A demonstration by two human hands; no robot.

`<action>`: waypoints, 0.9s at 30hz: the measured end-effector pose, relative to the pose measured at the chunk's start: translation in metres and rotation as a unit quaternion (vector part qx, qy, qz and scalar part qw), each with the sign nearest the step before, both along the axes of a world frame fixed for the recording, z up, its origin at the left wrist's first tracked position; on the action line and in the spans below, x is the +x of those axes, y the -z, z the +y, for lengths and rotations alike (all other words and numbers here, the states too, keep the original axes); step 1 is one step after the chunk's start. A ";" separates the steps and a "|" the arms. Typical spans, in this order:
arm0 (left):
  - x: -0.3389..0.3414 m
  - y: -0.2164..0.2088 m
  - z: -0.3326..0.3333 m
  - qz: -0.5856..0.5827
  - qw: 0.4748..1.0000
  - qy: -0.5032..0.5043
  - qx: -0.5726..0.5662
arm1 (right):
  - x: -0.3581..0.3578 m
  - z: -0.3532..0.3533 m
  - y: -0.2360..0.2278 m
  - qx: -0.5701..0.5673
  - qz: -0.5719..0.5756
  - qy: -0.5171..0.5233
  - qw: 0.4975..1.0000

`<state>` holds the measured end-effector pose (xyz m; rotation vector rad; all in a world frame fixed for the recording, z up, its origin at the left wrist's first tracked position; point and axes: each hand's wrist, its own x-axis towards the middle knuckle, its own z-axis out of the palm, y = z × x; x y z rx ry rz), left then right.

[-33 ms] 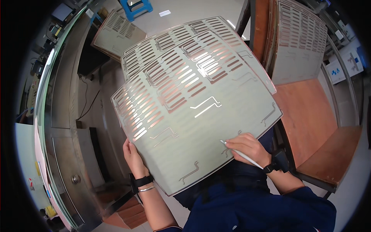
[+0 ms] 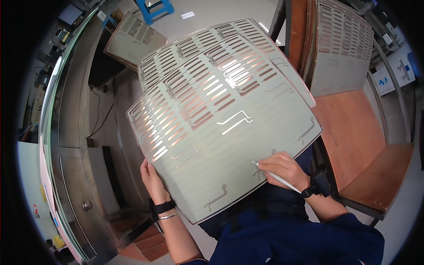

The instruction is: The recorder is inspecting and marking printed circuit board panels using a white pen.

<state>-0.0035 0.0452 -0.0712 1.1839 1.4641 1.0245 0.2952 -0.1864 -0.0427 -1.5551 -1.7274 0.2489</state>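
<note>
A large pale circuit board panel (image 2: 238, 150) with shiny copper tracks rests tilted before me, its near edge over my lap. Beneath its far side lies a second, similar panel (image 2: 155, 56), mostly covered. At the left edge of the upper panel, my left hand (image 2: 153, 180) grips the rim, thumb at the edge and the other fingers largely hidden. My right hand (image 2: 286, 170) is closed around a slim white pen-shaped tool (image 2: 282, 180). The tool's tip points at the board beside a small copper track near the front edge; whether it touches cannot be made out.
To the right, several similar panels (image 2: 342, 53) stand upright on a reddish-brown wooden rack (image 2: 349, 132). More panels (image 2: 136, 39) lean at the far left. A metal cabinet (image 2: 73, 176) runs along my left side. A blue stool (image 2: 155, 9) stands on the floor beyond.
</note>
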 end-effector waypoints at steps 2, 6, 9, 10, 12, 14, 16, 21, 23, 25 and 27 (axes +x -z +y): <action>0.000 0.001 0.001 0.001 1.000 -0.002 0.000 | 0.002 -0.001 0.001 0.000 0.014 -0.019 1.000; 0.004 0.002 0.000 -0.006 1.000 -0.015 0.007 | 0.002 0.001 0.000 -0.001 0.010 -0.007 1.000; 0.002 0.004 0.001 0.003 1.000 -0.005 0.015 | 0.002 0.001 0.002 0.000 0.007 0.006 1.000; 0.002 0.005 0.000 0.005 1.000 -0.008 0.025 | 0.003 0.000 0.003 0.006 0.010 -0.010 1.000; -0.001 0.005 -0.001 -0.001 1.000 -0.005 0.016 | 0.004 -0.002 0.004 0.013 0.008 -0.016 1.000; -0.005 0.008 0.000 -0.004 1.000 -0.014 0.003 | 0.001 0.000 0.004 0.009 0.010 0.005 1.000; -0.007 0.008 -0.002 -0.005 1.000 -0.005 -0.008 | 0.001 -0.001 0.004 0.018 0.014 0.009 1.000; 0.005 -0.001 -0.003 -0.019 0.998 -0.047 -0.028 | 0.003 -0.004 0.012 0.024 0.025 -0.007 0.999; 0.004 0.005 -0.002 -0.003 1.000 -0.021 -0.018 | 0.004 -0.004 0.011 0.024 0.035 -0.003 0.999; 0.003 0.005 -0.002 0.006 1.000 -0.022 -0.010 | 0.004 -0.003 0.009 0.025 0.043 -0.001 0.999; 0.006 0.002 -0.002 -0.010 1.000 -0.020 -0.018 | 0.005 -0.002 0.007 0.012 0.042 0.002 0.999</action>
